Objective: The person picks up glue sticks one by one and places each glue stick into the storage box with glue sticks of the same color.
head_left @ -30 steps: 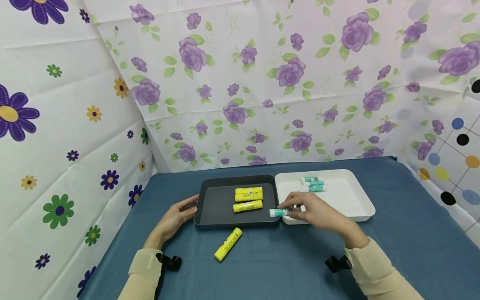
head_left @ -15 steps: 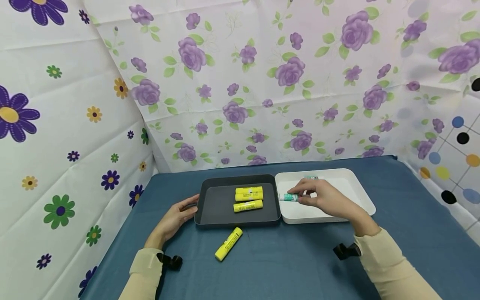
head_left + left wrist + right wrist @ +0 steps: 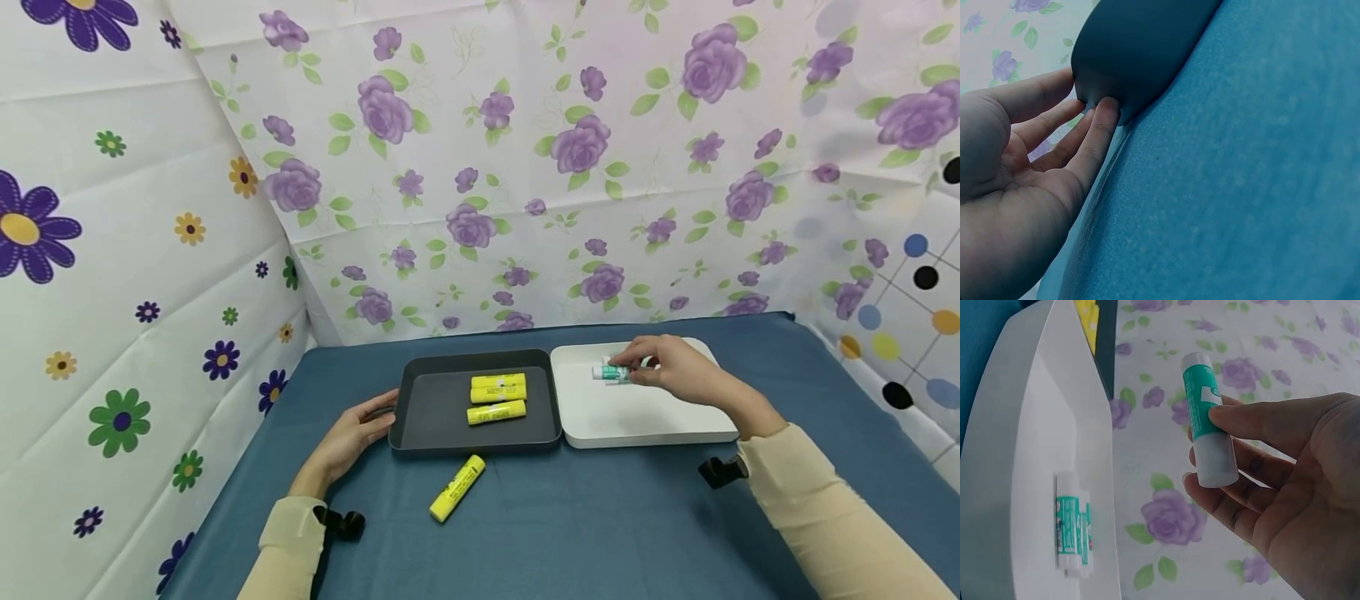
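My right hand (image 3: 678, 367) pinches a green-and-white glue stick (image 3: 1202, 406) between thumb and fingers, above the white tray (image 3: 660, 421). Several like glue sticks (image 3: 1069, 525) lie side by side in that tray; in the head view the hand and held stick mostly cover them. My left hand (image 3: 341, 437) touches the left side of the dark grey tray (image 3: 427, 408). The left wrist view has its extended fingertips against the tray's outer corner (image 3: 1141, 44). Inside the grey tray lie 3 yellow glue sticks (image 3: 497, 412), two of them close together.
Another yellow glue stick (image 3: 457, 489) lies slanted on the blue tablecloth (image 3: 555, 533), in front of the grey tray. The two trays stand side by side, edges meeting. Behind the table hangs a flowered curtain (image 3: 465, 283).
My right hand has carried the green glue stick from the trays' shared front edge, back and to the right, over the other green sticks. My left hand stays at the grey tray.
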